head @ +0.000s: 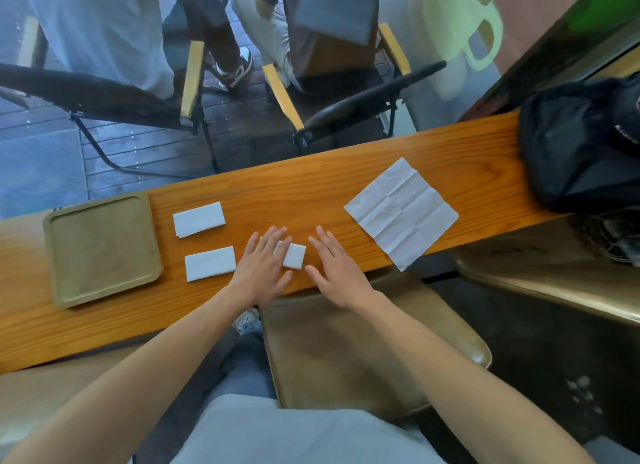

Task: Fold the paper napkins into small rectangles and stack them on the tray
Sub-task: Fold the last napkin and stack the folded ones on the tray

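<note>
On the wooden counter (346, 183) my left hand (265, 267) lies flat with fingers spread on a small folded napkin (295, 255), covering its left part. My right hand (334, 264) rests flat and open just right of that napkin, holding nothing. Two folded white rectangles lie to the left: one farther away (199, 219), one nearer (210, 263). An unfolded creased napkin (401, 212) lies on the right, one corner hanging over the near edge. The olive square tray (55, 255) sits at the left with nothing on it.
A black bag (581, 144) sits at the counter's right end. Beyond a glass pane, people sit on chairs (363, 96) over dark decking. Brown stool seats (363, 352) are below the counter's near edge.
</note>
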